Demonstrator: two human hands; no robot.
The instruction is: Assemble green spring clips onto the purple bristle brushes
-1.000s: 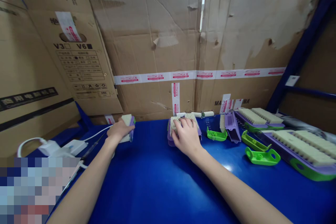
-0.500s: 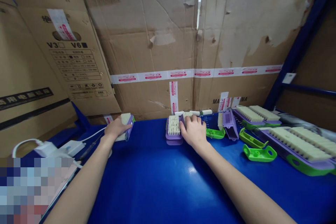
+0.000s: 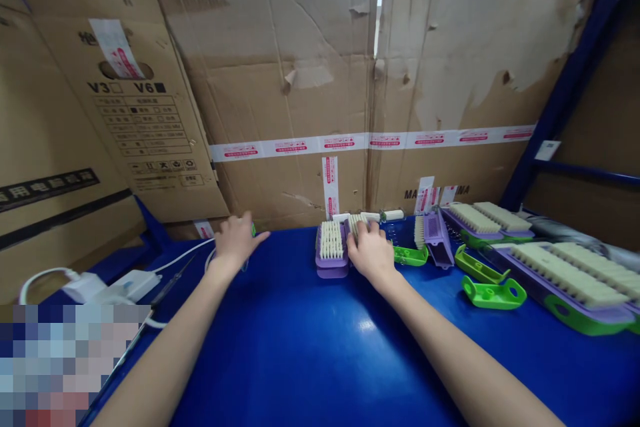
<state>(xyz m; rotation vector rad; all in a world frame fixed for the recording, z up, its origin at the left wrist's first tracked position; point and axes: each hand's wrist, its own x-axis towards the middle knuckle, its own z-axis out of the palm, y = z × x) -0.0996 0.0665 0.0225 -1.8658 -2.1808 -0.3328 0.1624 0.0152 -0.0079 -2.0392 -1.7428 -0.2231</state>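
Brush point(image 3: 357, 221) near the far edge of the table point(image 3: 320, 353) sits under the right hand point(image 3: 373, 253), its grip hidden, the left hand point(image 3: 236, 242) spread wide, in apparent positioning that next calls for a firm hold.

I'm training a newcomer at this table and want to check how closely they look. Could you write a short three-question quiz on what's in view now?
1. Multiple choice. What colour is the body under the bristles of the brush just to the left of the right hand?
a) red
b) purple
c) black

2. True or false. The loose green parts lie to the right of the right hand.

3. Fill the gap. Behind the blue table stand tall, taped panels made of ____.

Key: 1 b; 2 true; 3 cardboard.
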